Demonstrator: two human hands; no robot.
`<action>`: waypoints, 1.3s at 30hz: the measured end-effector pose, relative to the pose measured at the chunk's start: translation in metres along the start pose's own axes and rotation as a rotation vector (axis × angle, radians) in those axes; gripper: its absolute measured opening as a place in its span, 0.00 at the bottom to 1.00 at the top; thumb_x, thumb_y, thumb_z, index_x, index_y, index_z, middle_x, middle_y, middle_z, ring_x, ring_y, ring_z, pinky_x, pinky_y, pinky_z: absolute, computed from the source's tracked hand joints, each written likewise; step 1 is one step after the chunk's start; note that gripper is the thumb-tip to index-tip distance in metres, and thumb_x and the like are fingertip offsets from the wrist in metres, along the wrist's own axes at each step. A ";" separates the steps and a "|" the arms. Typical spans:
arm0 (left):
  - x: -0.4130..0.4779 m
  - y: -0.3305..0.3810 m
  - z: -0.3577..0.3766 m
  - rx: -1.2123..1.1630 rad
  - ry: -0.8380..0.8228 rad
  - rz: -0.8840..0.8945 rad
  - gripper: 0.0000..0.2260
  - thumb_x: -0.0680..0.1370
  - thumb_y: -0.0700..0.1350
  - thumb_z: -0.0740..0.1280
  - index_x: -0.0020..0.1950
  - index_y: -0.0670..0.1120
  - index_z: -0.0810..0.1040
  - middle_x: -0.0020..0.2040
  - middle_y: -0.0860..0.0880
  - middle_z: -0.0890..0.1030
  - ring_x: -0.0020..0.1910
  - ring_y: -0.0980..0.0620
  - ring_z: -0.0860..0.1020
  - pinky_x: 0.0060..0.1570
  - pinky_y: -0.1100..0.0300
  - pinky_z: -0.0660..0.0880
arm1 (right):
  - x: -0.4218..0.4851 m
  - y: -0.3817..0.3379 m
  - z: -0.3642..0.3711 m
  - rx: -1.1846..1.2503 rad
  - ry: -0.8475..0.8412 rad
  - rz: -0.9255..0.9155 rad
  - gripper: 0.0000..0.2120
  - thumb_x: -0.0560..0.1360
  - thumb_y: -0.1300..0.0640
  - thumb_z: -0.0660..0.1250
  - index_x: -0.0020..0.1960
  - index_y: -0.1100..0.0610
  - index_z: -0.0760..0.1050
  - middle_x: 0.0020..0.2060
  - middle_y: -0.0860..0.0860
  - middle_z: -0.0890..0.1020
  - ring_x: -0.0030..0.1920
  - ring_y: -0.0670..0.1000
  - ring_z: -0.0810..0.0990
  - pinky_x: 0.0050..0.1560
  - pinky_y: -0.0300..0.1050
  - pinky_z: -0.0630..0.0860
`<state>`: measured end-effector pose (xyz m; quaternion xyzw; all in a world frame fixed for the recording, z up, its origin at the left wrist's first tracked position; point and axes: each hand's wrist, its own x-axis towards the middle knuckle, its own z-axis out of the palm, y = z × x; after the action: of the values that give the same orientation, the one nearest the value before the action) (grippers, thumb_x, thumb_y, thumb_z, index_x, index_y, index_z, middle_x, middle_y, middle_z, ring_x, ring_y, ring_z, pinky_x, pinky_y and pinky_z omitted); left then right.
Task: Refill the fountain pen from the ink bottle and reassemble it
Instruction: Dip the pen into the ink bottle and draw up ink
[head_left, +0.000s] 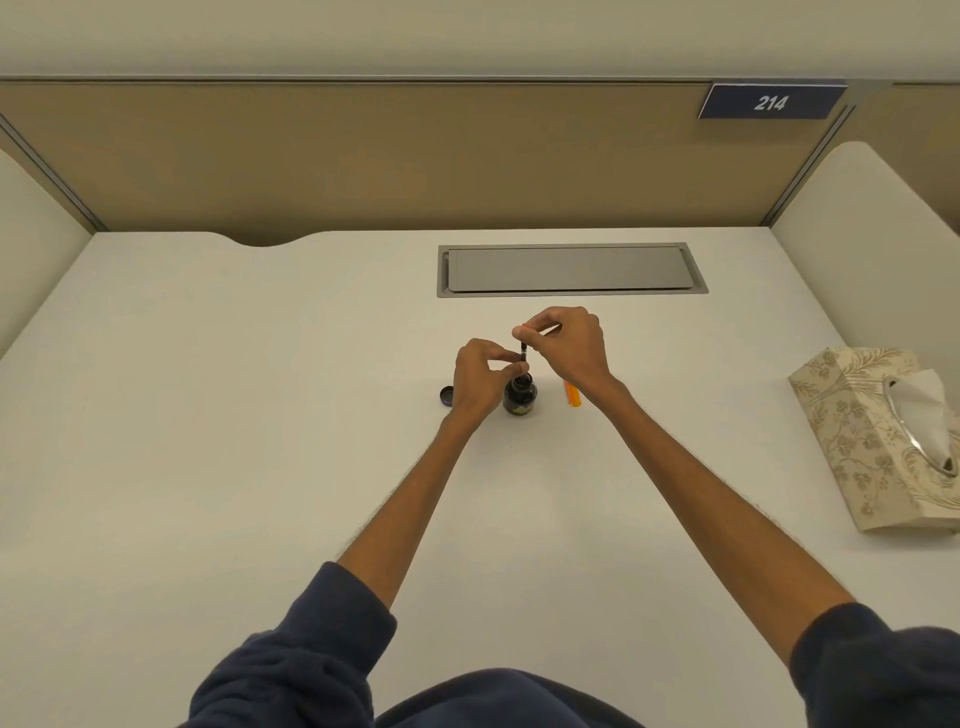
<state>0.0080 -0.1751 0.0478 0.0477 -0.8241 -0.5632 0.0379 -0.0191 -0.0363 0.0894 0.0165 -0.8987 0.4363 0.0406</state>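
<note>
A small dark ink bottle stands uncapped in the middle of the white desk. Its dark cap lies just to its left. A thin dark pen section stands upright over the bottle's mouth, its lower end at the opening. My left hand pinches the section low down, beside the bottle neck. My right hand grips the top end from above, thumb and fingers closed on it. An orange pen barrel lies on the desk right of the bottle, partly hidden under my right wrist.
A grey metal cable hatch is set into the desk behind my hands. A patterned tissue box stands at the right edge. Beige partition walls close the desk at the back and sides, with a blue sign reading 214.
</note>
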 end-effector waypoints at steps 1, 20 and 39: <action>0.000 0.001 0.000 0.000 0.002 0.001 0.06 0.72 0.42 0.75 0.47 0.42 0.86 0.49 0.46 0.84 0.53 0.52 0.75 0.52 0.60 0.66 | 0.000 0.001 0.000 0.004 -0.004 -0.004 0.10 0.71 0.48 0.74 0.44 0.54 0.85 0.39 0.43 0.86 0.41 0.42 0.83 0.48 0.45 0.81; 0.000 0.003 -0.001 0.007 -0.003 0.012 0.07 0.72 0.42 0.75 0.48 0.42 0.86 0.44 0.51 0.80 0.52 0.54 0.73 0.52 0.60 0.66 | 0.001 0.002 0.000 0.004 0.017 -0.011 0.09 0.70 0.48 0.75 0.43 0.53 0.84 0.35 0.41 0.83 0.39 0.40 0.83 0.46 0.42 0.81; 0.000 -0.001 0.000 0.022 -0.009 -0.008 0.07 0.71 0.43 0.76 0.47 0.43 0.86 0.49 0.46 0.82 0.53 0.51 0.75 0.51 0.61 0.66 | -0.002 0.000 -0.003 -0.007 0.038 0.005 0.06 0.70 0.51 0.75 0.44 0.53 0.85 0.36 0.42 0.84 0.36 0.39 0.82 0.45 0.40 0.80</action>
<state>0.0082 -0.1749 0.0470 0.0491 -0.8303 -0.5543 0.0314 -0.0168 -0.0346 0.0911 0.0058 -0.8994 0.4334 0.0568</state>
